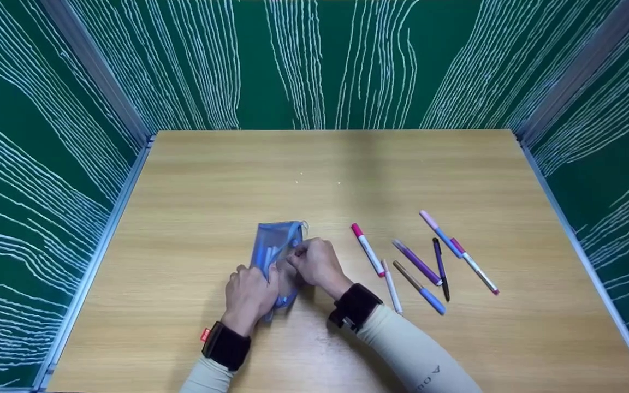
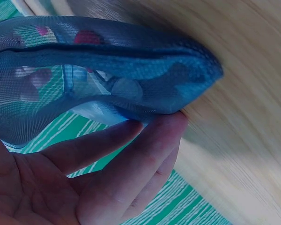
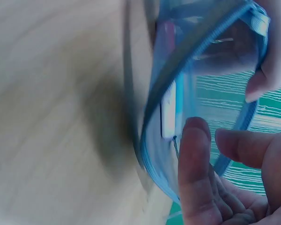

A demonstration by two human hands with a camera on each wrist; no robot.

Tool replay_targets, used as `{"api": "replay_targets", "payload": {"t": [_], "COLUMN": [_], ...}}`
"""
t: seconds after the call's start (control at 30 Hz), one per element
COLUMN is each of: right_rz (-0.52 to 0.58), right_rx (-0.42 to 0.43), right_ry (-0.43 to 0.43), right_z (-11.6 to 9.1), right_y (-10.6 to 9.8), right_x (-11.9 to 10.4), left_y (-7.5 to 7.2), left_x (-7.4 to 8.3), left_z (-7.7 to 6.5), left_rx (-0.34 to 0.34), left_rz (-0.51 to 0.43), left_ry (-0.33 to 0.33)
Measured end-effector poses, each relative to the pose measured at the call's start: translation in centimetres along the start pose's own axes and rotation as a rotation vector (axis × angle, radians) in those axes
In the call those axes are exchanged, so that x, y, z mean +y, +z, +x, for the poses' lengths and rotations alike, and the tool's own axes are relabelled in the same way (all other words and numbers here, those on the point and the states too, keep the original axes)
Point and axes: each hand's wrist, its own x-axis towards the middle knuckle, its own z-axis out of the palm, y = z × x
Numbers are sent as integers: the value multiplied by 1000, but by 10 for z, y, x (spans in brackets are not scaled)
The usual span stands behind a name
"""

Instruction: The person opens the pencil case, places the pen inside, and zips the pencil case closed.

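A blue mesh pencil case (image 1: 276,240) with a zip lies at the middle of the table, its mouth spread open. My left hand (image 1: 250,295) grips its near left side; in the right wrist view the thumb hooks over the zipped rim. Seen from the left wrist, the fingers (image 2: 150,150) lie along the case's underside. My right hand (image 1: 317,265) is at the right side of the mouth, fingers curled at the rim, with a small gap between thumb and index fingertip. Inside the case, a white marker (image 3: 169,112) and other pens show through the mesh.
Right of the case lie a pink-capped marker (image 1: 368,249), a slim white pen (image 1: 392,286), a brown-and-blue pen (image 1: 419,287), a purple marker (image 1: 417,262), a black pen (image 1: 440,269), a pink-and-blue pen (image 1: 441,233) and a red-capped marker (image 1: 475,266). Green walls enclose the table.
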Motion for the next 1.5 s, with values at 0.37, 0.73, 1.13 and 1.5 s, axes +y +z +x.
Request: {"api": "replay_targets", "payload": {"t": [0.37, 0.73, 1.13, 1.5], "right_rz": [-49, -150, -306, -401], "right_rx": [15, 108, 107, 126], "right_ry": [10, -7, 85, 99], "right_z": [-8, -12, -6, -1], "right_y": [-27, -50, -76, -86], "right_x": [2, 29, 50, 68], "left_y": [-2, 0, -1, -1], "left_x": [0, 0, -1, -1], "left_z": [1, 0, 0, 1], "left_rx": [-29, 19, 20, 17], "left_rz": [-6, -11, -15, -23], "left_ry": [-2, 14, 19, 17]}}
